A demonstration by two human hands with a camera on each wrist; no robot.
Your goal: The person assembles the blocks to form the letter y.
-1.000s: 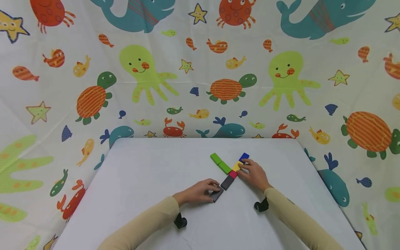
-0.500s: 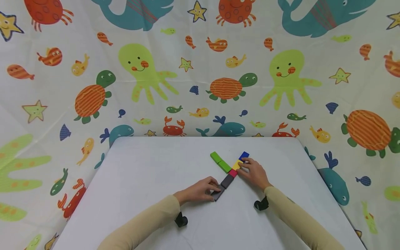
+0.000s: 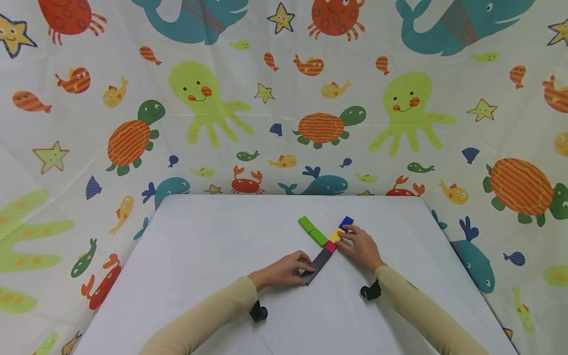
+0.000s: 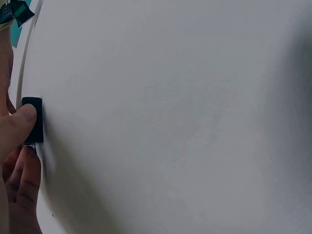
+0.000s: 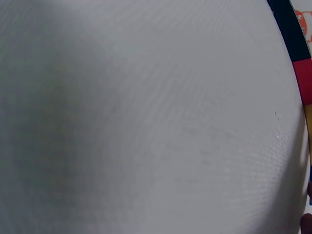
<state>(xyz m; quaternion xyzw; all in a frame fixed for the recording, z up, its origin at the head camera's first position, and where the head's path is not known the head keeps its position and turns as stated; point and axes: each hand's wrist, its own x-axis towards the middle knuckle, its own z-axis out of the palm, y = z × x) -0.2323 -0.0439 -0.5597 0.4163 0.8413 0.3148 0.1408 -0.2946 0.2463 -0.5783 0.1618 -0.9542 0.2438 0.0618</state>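
Note:
My left hand [image 3: 284,269] pinches the nearest dark grey block [image 3: 312,275]; the left wrist view has the thumb [image 4: 22,122] on this block's face. Its far end meets a second dark grey block [image 3: 322,257]. Beyond it the slanting row continues with a red block [image 3: 330,246], a yellow block [image 3: 336,235] and a blue block [image 3: 346,221]. My right hand [image 3: 361,247] holds the yellow block from the right, one finger reaching to the blue one and covering part of it. Two green blocks [image 3: 318,237] branch off toward the far left from near the red block.
A white table [image 3: 213,231] lies under everything. Behind and beside it hangs a cloth [image 3: 284,162] printed with sea animals. Dark wrist cameras [image 3: 259,311] hang below both sleeves.
My left hand has slid the nearest dark grey block up and to the right, and the gap to the second dark block has closed. My right hand has stayed in place.

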